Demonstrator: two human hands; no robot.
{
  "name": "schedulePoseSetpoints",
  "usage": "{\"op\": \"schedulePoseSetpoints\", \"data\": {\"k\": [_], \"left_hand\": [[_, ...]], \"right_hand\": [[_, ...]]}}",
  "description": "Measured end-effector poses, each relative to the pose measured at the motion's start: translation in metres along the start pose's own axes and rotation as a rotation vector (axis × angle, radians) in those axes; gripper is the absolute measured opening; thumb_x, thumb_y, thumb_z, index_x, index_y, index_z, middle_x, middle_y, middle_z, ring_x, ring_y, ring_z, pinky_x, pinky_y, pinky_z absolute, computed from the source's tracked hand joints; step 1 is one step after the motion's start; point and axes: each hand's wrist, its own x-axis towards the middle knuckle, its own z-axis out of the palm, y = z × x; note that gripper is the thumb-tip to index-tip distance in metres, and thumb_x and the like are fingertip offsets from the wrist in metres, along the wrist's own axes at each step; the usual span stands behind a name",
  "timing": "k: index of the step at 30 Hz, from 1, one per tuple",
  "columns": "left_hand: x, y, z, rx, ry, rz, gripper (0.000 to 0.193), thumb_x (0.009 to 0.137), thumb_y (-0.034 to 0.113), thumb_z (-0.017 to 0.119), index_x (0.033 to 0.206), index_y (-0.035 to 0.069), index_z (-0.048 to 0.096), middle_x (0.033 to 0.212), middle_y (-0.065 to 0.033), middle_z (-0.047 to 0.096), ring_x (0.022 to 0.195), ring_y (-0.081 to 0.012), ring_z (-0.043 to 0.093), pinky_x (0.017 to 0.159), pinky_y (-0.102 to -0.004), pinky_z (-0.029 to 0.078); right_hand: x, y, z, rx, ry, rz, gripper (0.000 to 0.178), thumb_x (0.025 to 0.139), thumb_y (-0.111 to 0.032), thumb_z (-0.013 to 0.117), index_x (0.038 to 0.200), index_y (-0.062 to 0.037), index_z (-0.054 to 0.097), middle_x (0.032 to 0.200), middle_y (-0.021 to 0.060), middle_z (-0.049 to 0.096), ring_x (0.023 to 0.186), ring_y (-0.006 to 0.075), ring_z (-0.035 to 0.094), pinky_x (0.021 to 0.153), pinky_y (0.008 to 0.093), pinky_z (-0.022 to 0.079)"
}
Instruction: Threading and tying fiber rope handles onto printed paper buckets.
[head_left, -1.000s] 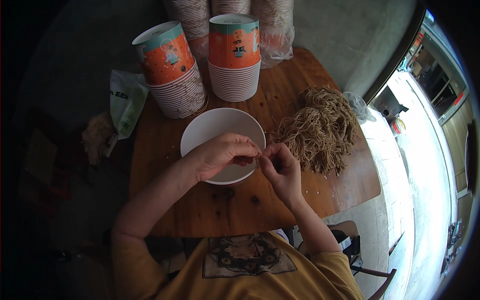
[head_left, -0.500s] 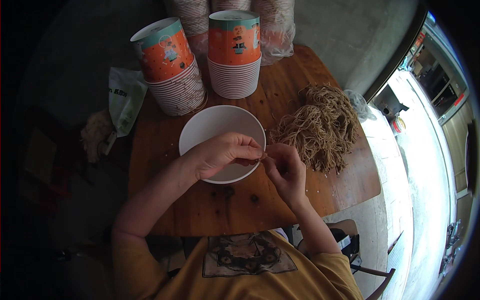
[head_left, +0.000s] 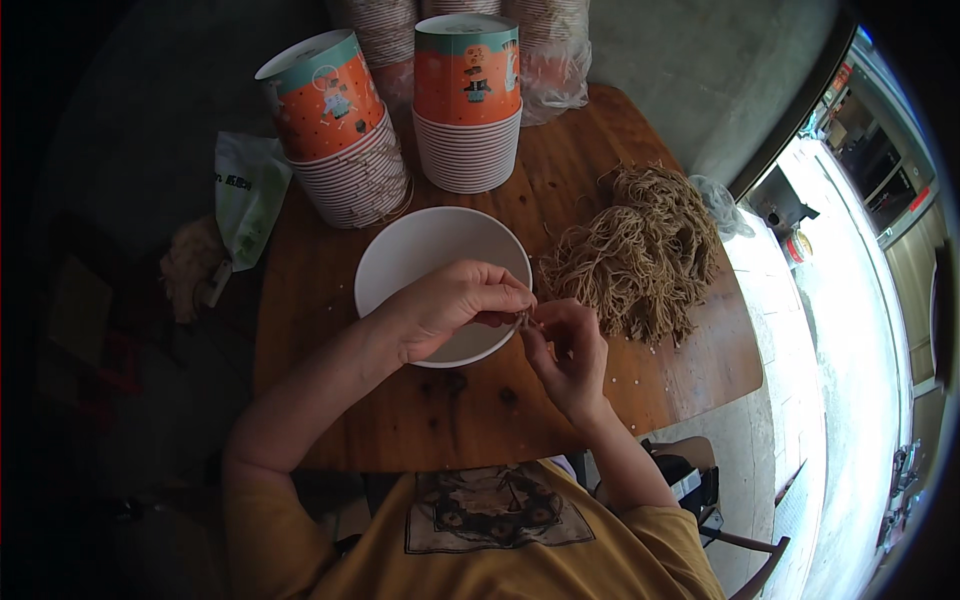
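A white paper bucket (head_left: 400,250) stands mouth up before me, its inside bare where it shows. Over its right rim my left hand (head_left: 455,305) is closed in a pinch, the forearm crossing the bucket's opening. Fingertip to fingertip with it, my right hand (head_left: 570,350) pinches from outside the rim. Between them shows a short bit of thin brown twine (head_left: 525,319); the fingers hide most of it. Just beyond my right hand lies a heap of loose brown twine cords (head_left: 640,255).
Two stacks of upside-down orange and green paper buckets, a left stack (head_left: 330,110) with twine on its side and a right stack (head_left: 468,100), stand at the back. Behind are more stacked buckets (head_left: 550,25) in clear plastic. White specks dot the wooden table (head_left: 430,420).
Both hands stay at the right rim. My right hand has shifted slightly down and left, and the fingertips look a little more apart, showing more of the twine.
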Motion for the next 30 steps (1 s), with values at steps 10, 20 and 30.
{"op": "schedulePoseSetpoints", "data": {"k": [10, 20, 30], "left_hand": [[-0.001, 0.0, 0.0, 0.007, 0.021, -0.009, 0.017, 0.09, 0.015, 0.057, 0.1, 0.001, 0.06, 0.097, -0.0036, 0.061, 0.091, -0.0102, 0.056, 0.086, -0.0257, 0.044], [-0.006, -0.008, 0.011, 0.511, 0.159, 0.199, 0.017, 0.092, 0.013, 0.058, 0.103, 0.0, 0.054, 0.094, -0.0043, 0.06, 0.091, -0.0097, 0.057, 0.082, -0.0267, 0.048], [-0.007, -0.009, 0.005, 0.796, 0.218, 0.342, 0.013, 0.093, 0.011, 0.055, 0.1, 0.001, 0.052, 0.093, -0.002, 0.058, 0.086, -0.009, 0.054, 0.077, -0.0256, 0.045]], "right_hand": [[0.013, -0.011, -0.004, -0.249, 0.028, -0.119, 0.025, 0.081, -0.003, 0.069, 0.099, -0.0032, 0.053, 0.083, 0.0068, 0.062, 0.059, 0.0142, 0.059, 0.052, 0.0244, 0.047], [0.014, -0.004, -0.003, 0.508, 0.014, 0.415, 0.011, 0.093, -0.01, 0.058, 0.099, -0.0011, 0.055, 0.084, 0.0017, 0.061, 0.074, 0.0061, 0.057, 0.065, 0.0198, 0.047], [0.013, 0.0, -0.001, 0.547, 0.007, 0.419, 0.011, 0.092, -0.01, 0.059, 0.099, -0.001, 0.055, 0.084, 0.0012, 0.061, 0.074, 0.0066, 0.057, 0.067, 0.0207, 0.048]]}}
